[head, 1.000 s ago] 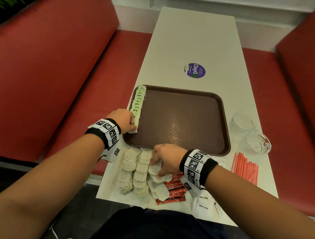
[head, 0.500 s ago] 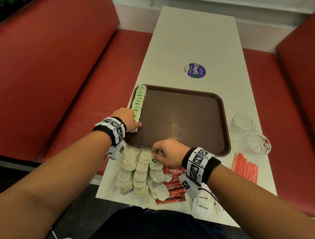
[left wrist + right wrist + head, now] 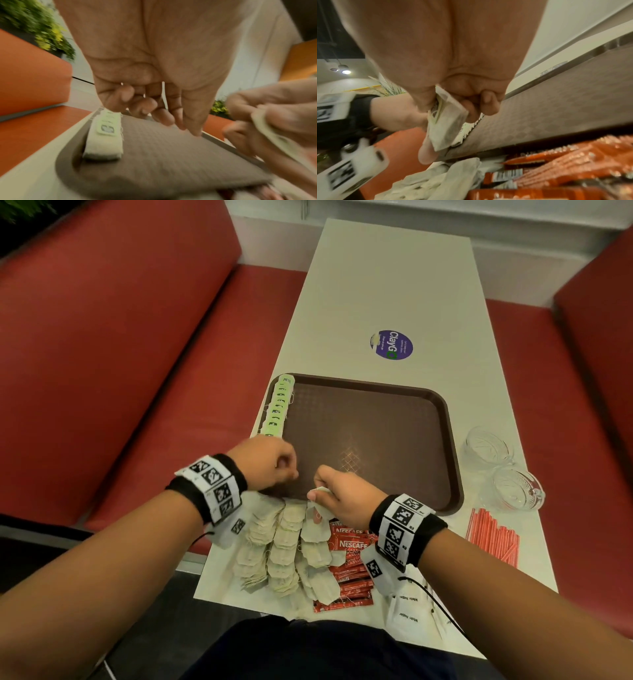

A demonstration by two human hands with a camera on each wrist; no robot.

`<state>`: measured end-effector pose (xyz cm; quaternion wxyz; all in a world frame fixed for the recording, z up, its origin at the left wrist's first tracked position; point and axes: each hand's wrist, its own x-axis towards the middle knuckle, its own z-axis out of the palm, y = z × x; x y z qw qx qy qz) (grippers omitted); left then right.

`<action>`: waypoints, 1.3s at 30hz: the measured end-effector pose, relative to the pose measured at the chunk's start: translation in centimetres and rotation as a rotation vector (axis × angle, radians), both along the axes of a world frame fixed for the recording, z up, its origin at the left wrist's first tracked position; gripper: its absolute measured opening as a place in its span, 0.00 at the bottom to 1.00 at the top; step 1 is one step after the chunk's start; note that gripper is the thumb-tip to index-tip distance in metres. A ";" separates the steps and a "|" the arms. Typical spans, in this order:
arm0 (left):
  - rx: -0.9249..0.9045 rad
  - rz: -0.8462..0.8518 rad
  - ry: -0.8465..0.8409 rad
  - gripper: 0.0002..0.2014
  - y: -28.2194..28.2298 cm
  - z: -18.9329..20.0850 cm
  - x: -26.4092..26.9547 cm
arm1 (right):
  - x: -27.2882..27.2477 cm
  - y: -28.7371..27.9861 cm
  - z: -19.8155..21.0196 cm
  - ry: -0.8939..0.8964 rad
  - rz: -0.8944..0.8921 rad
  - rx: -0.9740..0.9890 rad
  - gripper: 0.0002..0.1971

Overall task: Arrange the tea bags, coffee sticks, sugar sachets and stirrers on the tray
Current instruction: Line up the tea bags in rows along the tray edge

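A brown tray (image 3: 376, 433) lies on the white table. A row of tea bags with green tags (image 3: 279, 405) (image 3: 104, 138) lines its left edge. My left hand (image 3: 289, 470) (image 3: 154, 112) hovers over the tray's near left corner with loosely curled fingers and holds nothing. Beside it, my right hand (image 3: 318, 491) (image 3: 453, 108) pinches a tea bag (image 3: 447, 124) over the tray's near rim. Loose tea bags (image 3: 284, 546) lie piled in front of the tray, with red coffee sticks (image 3: 349, 563), white sugar sachets (image 3: 407, 614) and red stirrers (image 3: 493, 535) to their right.
Two glass bowls (image 3: 488, 446) (image 3: 517, 489) stand right of the tray. A round purple sticker (image 3: 391, 345) marks the table beyond it. Red benches (image 3: 137, 354) flank the narrow table on both sides.
My right hand lifted a tea bag off the pile and brought it up to the tray's near rim. My left hand left the tea bag row and moved right toward it.
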<state>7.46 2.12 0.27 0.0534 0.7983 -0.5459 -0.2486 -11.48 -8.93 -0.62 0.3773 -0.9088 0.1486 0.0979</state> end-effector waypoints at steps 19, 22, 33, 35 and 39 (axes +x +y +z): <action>-0.114 -0.153 -0.063 0.08 3.3 -0.5 -3.4 | -0.3 -0.3 -0.4 -0.056 -0.052 0.079 0.11; -0.256 -0.113 0.038 0.05 2.9 1.4 -3.7 | 0.1 -0.3 -0.6 -0.094 -0.042 0.060 0.09; -0.515 0.063 0.235 0.03 2.9 2.8 -3.9 | 0.9 -0.6 0.7 -0.196 -0.110 0.099 0.12; -0.505 0.076 0.270 0.04 2.8 2.6 -3.9 | 1.0 -0.6 0.7 -0.171 -0.105 0.105 0.09; -0.522 0.086 0.293 0.04 2.4 2.7 -4.0 | 1.2 -0.5 0.8 -0.136 -0.124 0.193 0.07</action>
